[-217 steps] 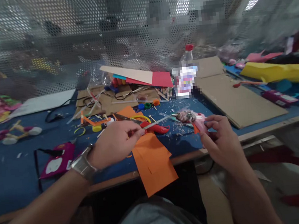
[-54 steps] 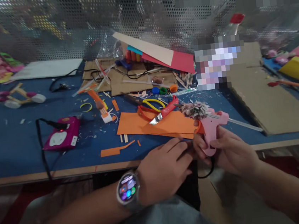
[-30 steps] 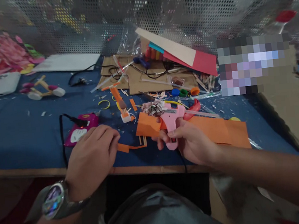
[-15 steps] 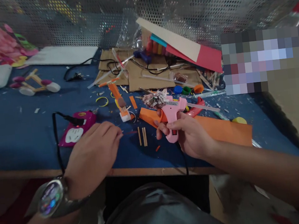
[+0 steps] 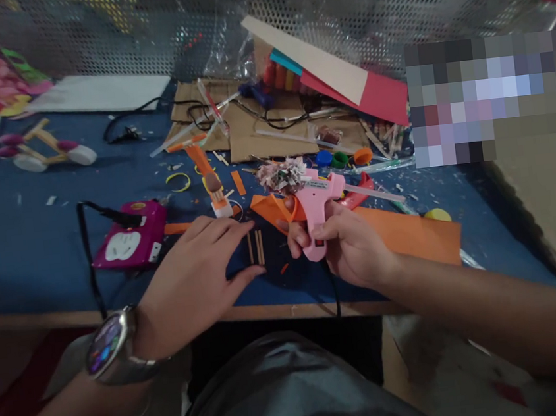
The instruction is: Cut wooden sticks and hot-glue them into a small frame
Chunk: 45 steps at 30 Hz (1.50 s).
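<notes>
My right hand [image 5: 356, 246] grips a pink hot glue gun [image 5: 316, 207], its nozzle end covered by a messy grey clump [image 5: 282, 176]. A translucent glue stick [image 5: 376, 192] juts from the rear. Thumb and fingers apart, my left hand [image 5: 193, 276] reaches over the table beside three short wooden sticks [image 5: 261, 247]; whether it touches them I cannot tell. Beyond that hand lies a craft piece [image 5: 198, 160] of orange strips with a white end. A folded orange sheet [image 5: 268, 210] is partly hidden behind the glue gun and my right fingers.
A purple power box [image 5: 132, 240] with a plugged-in cord sits left. Farther left is a small wooden-framed wheeled model [image 5: 46, 149]. Cardboard [image 5: 271, 146], colored sheets [image 5: 334, 76] and bottle caps [image 5: 339, 159] lie at the back. An orange sheet [image 5: 410, 234] extends beneath my right forearm.
My left hand has moved right to the wooden sticks and its fingers have spread apart. My right hand still holds the glue gun. The whole view has shifted slightly.
</notes>
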Tool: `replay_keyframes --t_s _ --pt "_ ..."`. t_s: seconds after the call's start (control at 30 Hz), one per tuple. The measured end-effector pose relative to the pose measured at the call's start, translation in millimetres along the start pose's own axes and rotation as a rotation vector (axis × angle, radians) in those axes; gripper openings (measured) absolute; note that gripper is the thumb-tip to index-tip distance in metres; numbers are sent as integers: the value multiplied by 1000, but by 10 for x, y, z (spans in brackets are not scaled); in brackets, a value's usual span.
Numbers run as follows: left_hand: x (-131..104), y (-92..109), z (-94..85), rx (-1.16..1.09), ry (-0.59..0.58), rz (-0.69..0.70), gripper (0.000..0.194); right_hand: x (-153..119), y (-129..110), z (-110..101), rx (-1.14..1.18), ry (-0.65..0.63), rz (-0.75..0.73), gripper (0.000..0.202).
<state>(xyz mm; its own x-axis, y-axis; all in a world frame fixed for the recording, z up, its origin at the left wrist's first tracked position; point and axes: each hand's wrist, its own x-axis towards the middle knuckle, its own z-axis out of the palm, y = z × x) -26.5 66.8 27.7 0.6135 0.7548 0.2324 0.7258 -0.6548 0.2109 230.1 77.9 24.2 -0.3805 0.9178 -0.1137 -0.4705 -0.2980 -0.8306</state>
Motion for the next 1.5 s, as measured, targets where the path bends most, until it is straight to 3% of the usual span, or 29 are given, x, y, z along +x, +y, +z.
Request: replay_keyframes --t_s 0.17,0.4,0.53,1.0,1.33,1.5 --pt "70 -143 -19 -14 -28 9 66 -21 -20 -23 7 -12 2 41" --pt "149 -198 -18 -101 -53 11 68 -21 2 -76 1 -39 9 22" --pt "129 -188 7 -102 -29 26 68 -24 -11 -70 14 -34 40 35" --pt "228 -101 50 -171 -100 -22 45 -33 8 -74 25 -12 75 37" --pt "-238 -125 3 -156 -16 -53 67 -69 68 -95 -52 -29 -14 32" --pt "-299 -142 34 -146 16 -79 72 -54 69 -94 -105 -62 -18 28"
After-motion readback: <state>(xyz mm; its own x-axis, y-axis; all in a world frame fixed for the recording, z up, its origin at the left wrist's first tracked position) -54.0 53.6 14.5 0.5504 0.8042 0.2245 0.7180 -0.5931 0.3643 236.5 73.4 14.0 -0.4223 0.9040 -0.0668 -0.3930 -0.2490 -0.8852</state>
